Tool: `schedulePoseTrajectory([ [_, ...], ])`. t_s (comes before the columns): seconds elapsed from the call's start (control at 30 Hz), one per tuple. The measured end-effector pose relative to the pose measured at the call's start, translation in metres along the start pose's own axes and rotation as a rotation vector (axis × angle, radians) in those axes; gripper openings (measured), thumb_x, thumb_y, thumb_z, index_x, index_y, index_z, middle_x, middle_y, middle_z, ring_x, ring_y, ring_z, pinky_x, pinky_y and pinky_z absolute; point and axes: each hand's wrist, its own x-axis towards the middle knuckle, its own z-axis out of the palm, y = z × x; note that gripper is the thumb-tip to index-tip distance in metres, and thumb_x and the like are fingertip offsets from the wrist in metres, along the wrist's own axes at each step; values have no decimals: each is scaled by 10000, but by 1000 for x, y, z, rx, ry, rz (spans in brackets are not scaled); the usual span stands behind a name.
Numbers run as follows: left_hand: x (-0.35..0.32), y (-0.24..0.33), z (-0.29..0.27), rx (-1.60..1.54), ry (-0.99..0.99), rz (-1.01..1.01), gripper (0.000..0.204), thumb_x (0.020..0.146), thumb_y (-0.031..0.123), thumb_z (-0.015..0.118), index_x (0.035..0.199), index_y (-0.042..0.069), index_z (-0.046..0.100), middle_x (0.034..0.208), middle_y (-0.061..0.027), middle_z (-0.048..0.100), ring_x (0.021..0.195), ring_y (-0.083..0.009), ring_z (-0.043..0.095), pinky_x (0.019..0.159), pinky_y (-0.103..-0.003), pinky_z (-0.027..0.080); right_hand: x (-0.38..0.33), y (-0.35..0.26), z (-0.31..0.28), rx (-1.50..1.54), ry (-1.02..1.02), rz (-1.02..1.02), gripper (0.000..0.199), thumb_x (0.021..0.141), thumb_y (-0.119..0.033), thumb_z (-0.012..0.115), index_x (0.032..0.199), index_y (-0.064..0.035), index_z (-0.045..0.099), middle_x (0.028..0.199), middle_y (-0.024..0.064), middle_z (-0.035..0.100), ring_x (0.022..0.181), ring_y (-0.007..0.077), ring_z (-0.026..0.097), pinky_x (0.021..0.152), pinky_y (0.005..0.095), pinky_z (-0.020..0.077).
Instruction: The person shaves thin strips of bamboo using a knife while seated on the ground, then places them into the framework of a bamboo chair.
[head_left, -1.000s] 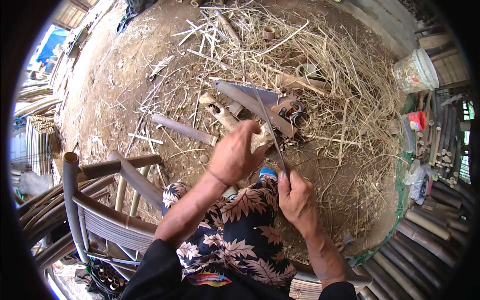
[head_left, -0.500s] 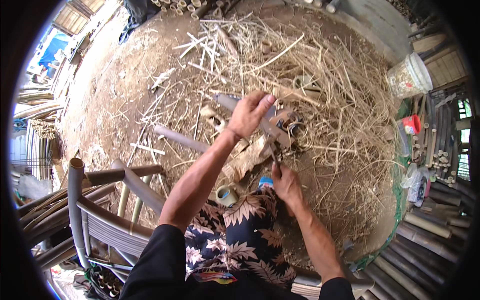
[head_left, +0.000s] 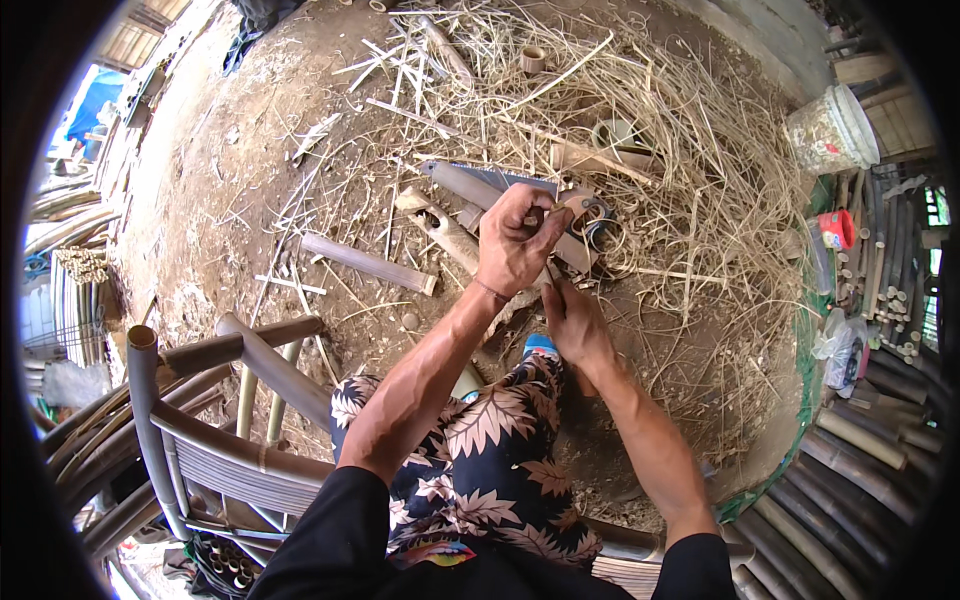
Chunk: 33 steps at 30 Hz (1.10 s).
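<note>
My left hand [head_left: 515, 240] is closed, thumb against curled fingers, round something small that I cannot make out. Just below and to its right, my right hand [head_left: 577, 322] grips a thin knife [head_left: 548, 277], mostly hidden by the fingers. Beneath the left hand lies a bamboo tube [head_left: 465, 185] on the ground. Beside it rests a hand saw [head_left: 515, 178] with a brown handle [head_left: 582, 203]. A notched wooden block [head_left: 440, 227] lies to the left of my left hand, its near end partly covered.
A cut bamboo length [head_left: 370, 262] lies left of the block. Pale shavings [head_left: 690, 180] cover the ground ahead and right. A bamboo chair [head_left: 240, 440] stands at my left; bamboo poles [head_left: 850, 480] are stacked at right, below a white bucket [head_left: 833, 130].
My left hand has drawn right and nearer my right hand, its fingers curling tighter. The right hand has shifted slightly up. More of the saw and the cut bamboo length shows.
</note>
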Motion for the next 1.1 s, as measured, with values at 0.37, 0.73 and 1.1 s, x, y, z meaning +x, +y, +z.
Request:
schedulePoseTrajectory([
  [0.37,9,-11,-37,14,167,39,107,849,142,721,929,91,671,868,-48,667,782,-125,611,657,-275,514,-56,134,96,-518,-406,311,382,957,-328,448,987,-6,651,861,258,660,800,397,660,704,476,528],
  [0.73,20,81,-184,-839,313,176,268,1024,272,427,1047,69,600,985,-159,676,897,-251,670,1015,-477,450,-74,113,51,600,-308,794,206,952,-233,576,1025,-46,529,726,31,578,556,122,591,439,283,505],
  [1.1,-29,-16,-60,-395,404,71,546,1006,562,306,629,170,254,560,44,267,471,-77,193,386,-247,208,-31,142,95,34,-175,300,224,938,-227,530,956,-5,547,789,181,613,655,333,607,575,428,481],
])
